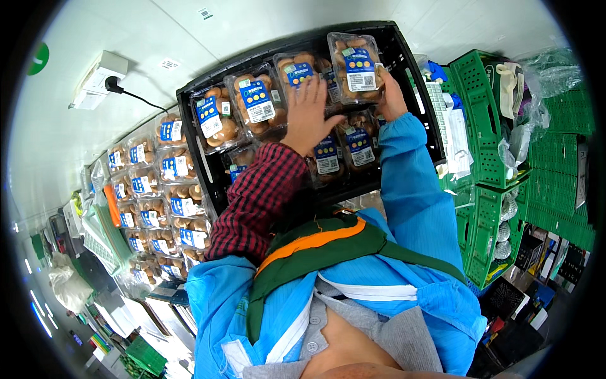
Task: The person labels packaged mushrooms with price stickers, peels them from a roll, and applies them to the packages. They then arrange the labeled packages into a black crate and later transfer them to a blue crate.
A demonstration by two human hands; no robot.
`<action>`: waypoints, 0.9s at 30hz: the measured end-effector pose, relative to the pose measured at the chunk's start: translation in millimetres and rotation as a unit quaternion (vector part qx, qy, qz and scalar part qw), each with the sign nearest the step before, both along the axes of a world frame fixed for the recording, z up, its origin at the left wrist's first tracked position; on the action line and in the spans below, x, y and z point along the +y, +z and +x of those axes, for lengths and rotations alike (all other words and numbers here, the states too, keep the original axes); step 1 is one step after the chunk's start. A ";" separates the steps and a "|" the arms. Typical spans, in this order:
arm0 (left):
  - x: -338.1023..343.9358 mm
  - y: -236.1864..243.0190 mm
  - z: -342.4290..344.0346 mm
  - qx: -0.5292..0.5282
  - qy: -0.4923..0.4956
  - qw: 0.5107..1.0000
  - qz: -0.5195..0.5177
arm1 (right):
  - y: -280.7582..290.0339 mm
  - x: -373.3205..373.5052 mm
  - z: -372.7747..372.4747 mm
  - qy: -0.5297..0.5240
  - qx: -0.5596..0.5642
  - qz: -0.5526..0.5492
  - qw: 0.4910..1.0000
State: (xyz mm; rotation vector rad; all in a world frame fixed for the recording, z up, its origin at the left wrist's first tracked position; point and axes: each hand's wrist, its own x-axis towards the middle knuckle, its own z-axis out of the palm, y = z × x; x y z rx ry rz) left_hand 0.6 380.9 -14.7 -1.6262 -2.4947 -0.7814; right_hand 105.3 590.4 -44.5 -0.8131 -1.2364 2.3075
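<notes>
A black crate (pixel 189 95) in front of me holds several clear plastic packs of brown mushrooms with blue-and-white labels. My right hand (pixel 392 95) grips one mushroom pack (pixel 355 66) by its right side, tilted and raised above the others at the crate's far right. My left hand (pixel 308 114) lies with its fingers stretched out over another pack (pixel 294 66) in the far row, seemingly touching its top. Left of that hand stand two more packs, the nearer being a labelled pack (pixel 255 101). Close to my wrists, further packs (pixel 360 146) rest in the near row.
Stacked mushroom packs (pixel 151 183) stand to the left of the crate. A white socket box (pixel 101 79) with a black plug and cable is fixed to the wall. Green crates (pixel 483 126) with plastic film and bags are on the right. An orange object (pixel 112 205) leans at far left.
</notes>
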 end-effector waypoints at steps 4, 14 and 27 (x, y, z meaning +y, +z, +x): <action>-21.3 -14.6 -21.3 0.056 -0.007 0.992 -0.112 | -16.9 -6.2 -26.2 -0.004 -0.153 0.269 0.951; -94.0 19.2 -28.7 -0.205 0.008 0.967 0.149 | -72.0 43.2 -22.0 -0.003 -0.240 0.489 0.838; -533.8 -9.5 -65.6 -0.184 0.586 0.532 0.583 | 128.9 -278.8 -257.7 0.375 0.042 0.390 0.840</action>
